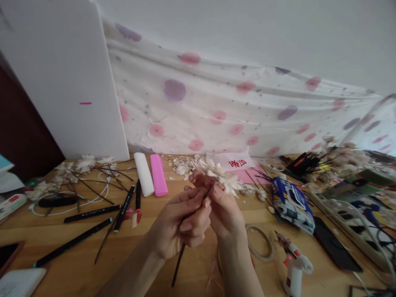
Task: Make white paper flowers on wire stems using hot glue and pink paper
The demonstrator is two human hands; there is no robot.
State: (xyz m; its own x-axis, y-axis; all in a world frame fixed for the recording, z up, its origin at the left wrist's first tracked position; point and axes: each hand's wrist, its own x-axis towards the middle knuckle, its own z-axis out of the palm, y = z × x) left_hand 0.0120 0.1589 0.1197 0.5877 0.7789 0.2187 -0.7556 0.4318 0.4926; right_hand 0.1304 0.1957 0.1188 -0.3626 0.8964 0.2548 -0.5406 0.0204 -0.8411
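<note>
My left hand [177, 225] is closed around a thin dark stem [177, 268], whose lower end slants down towards me. At the stem's upper end is a cream-white artificial flower [230, 179], with a darker reddish-brown part near its base. The fingers of my right hand [227, 214] pinch the flower at its base, right beside my left fingertips. Where stem and flower meet is partly hidden by my fingers. Behind the flower lie many loose pale petals [182, 164] on the wooden table [139, 247].
At right stand a hot glue gun [293, 260], a tape roll [260, 243], a wipes packet [292, 202] and a power strip [349, 225]. Left lie markers [74, 243], white [143, 173] and pink paper rolls [159, 175], and flower branches [86, 164]. A flowered curtain [201, 99] hangs behind.
</note>
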